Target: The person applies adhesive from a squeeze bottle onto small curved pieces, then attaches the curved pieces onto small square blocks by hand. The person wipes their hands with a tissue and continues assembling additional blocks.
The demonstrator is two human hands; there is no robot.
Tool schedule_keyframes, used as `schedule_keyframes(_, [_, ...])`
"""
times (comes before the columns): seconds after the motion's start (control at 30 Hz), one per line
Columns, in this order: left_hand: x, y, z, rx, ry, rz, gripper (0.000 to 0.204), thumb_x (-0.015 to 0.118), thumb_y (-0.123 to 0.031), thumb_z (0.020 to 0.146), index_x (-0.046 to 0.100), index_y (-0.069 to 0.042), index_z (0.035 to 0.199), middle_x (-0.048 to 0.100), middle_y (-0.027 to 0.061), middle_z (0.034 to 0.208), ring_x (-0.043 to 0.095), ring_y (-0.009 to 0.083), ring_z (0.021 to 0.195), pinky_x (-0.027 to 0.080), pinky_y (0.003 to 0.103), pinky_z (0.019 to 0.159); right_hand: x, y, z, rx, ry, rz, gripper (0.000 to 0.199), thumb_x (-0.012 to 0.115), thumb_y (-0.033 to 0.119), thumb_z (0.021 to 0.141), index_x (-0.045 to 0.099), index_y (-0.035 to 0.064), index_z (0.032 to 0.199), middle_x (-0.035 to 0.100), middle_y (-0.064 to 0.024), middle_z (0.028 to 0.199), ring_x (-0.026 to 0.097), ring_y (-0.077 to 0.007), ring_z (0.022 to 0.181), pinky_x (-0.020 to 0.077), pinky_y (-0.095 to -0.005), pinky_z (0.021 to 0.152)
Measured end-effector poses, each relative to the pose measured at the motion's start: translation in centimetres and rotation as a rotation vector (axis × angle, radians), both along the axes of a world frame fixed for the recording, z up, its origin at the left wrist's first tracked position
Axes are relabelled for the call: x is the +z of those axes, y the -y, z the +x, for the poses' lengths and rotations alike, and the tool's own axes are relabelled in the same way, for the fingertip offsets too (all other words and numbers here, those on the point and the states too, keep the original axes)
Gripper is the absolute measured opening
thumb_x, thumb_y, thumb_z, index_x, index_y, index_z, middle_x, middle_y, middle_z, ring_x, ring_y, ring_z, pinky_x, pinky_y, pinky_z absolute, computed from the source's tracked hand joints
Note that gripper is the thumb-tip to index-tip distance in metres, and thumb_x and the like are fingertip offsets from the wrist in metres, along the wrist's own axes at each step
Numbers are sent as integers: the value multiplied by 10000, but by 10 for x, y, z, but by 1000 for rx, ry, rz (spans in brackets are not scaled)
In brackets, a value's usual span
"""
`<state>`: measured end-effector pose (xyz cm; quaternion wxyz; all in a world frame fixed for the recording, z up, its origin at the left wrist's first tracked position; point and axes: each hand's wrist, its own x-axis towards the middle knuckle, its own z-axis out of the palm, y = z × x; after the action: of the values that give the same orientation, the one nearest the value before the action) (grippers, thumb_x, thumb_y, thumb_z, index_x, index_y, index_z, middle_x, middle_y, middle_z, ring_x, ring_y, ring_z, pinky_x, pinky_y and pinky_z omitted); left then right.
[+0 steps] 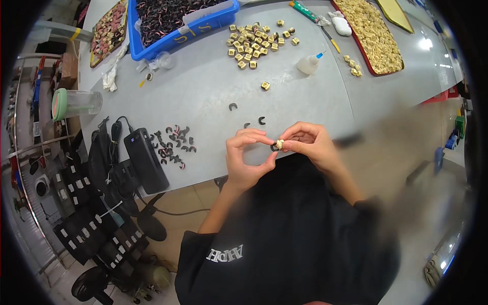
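Close to the table's near edge, my two hands meet over a small pair of parts. Thumb and fingertips of my left hand (243, 158) pinch a black C-shaped piece (274, 148). My right hand (312, 145) grips a small cream block (280, 144) between thumb and forefinger. Block and black piece touch each other; fingertips partly hide both. Just beyond my hands lie a loose black C-shaped piece (262, 121) and another (233, 107). Farther off sits a single cream block with a dark rim (265, 86).
Many dark-rimmed cream blocks (252, 50) are spread at the back. A blue bin (185, 34) holds black pieces; a red tray (362, 53) holds cream blocks. A dropper bottle (308, 65) stands on the table. Left are loose black pieces (170, 152), a black power adapter (146, 160) and a jar (84, 103).
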<state>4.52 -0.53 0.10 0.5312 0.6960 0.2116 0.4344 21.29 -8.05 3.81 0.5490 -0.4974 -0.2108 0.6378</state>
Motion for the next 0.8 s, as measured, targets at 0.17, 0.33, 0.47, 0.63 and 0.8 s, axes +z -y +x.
schedule_keyframes(0.17, [-1, 0, -1, 0, 6, 6, 590, 724, 87, 627, 334, -95, 1030, 618, 108, 885, 546, 253, 942, 421, 413, 872, 1, -1, 2, 76, 14, 10, 154, 655, 9, 810, 607, -46, 946, 652, -127, 911, 634, -168, 868, 524, -296, 797])
schedule_keyframes(0.33, [-3, -1, -3, -32, -8, 31, 591, 753, 67, 623, 324, -101, 994, 643, 124, 880, 556, 260, 924, 423, 412, 864, -1, -2, 3, 130, -27, 14, 118, 640, 0, 818, 580, -29, 915, 653, -153, 939, 640, -203, 898, 514, -301, 821])
schedule_keyframes(0.47, [-3, -2, -4, -36, 19, 47, 588, 760, 59, 627, 302, -108, 955, 651, 133, 875, 563, 263, 906, 429, 413, 854, -6, -2, 1, 150, -181, 24, 163, 647, -1, 815, 523, 13, 920, 663, -137, 920, 634, -159, 849, 496, -270, 788])
schedule_keyframes(0.63, [0, -1, -6, -16, 50, 63, 590, 777, 56, 634, 277, -111, 900, 668, 129, 867, 589, 265, 900, 479, 372, 784, -11, -3, -4, 100, -311, 41, 311, 662, -20, 791, 396, 61, 930, 661, -178, 910, 635, -179, 854, 490, -274, 774])
schedule_keyframes(0.8, [0, -1, -7, -35, 46, 61, 594, 783, 46, 639, 264, -112, 881, 672, 139, 859, 593, 268, 892, 491, 358, 761, -11, -1, -4, 97, -305, 43, 421, 695, -16, 760, 315, 90, 907, 664, -181, 887, 634, -181, 854, 481, -267, 750])
